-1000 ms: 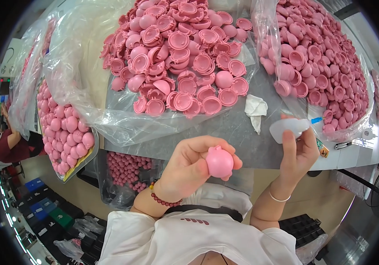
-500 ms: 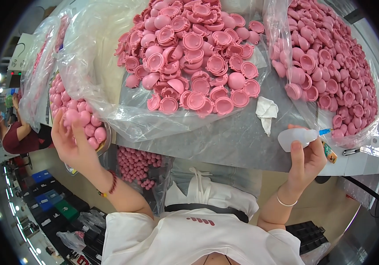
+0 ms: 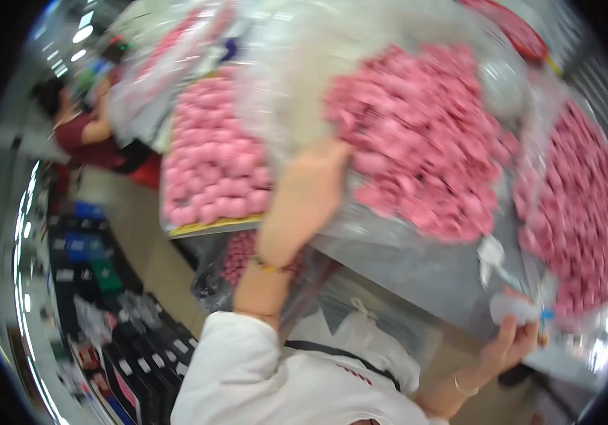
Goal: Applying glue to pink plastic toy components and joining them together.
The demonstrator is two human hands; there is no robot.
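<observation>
Item: my left hand (image 3: 311, 188), back to cam, reached up to edge of pink cap pile (image 3: 417, 142) in clear plastic bag (image 3: 297, 85); fingers hidden, can't tell if apart or closed. Item: my right hand (image 3: 513, 340), fingers wrapped round white squeeze bottle (image 3: 513, 308), low right, just below 2nd pink pile (image 3: 580, 212). Pic blurred.

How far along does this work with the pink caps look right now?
Done, it seems: the bag of pink domed pieces at the left is heaped full. In hand: the left hand reaches to the edge of the middle pile of pink caps, its fingers hidden in blur, while the right hand holds a small white bottle. Left: that pile and another heap of caps at the right remain large.
</observation>
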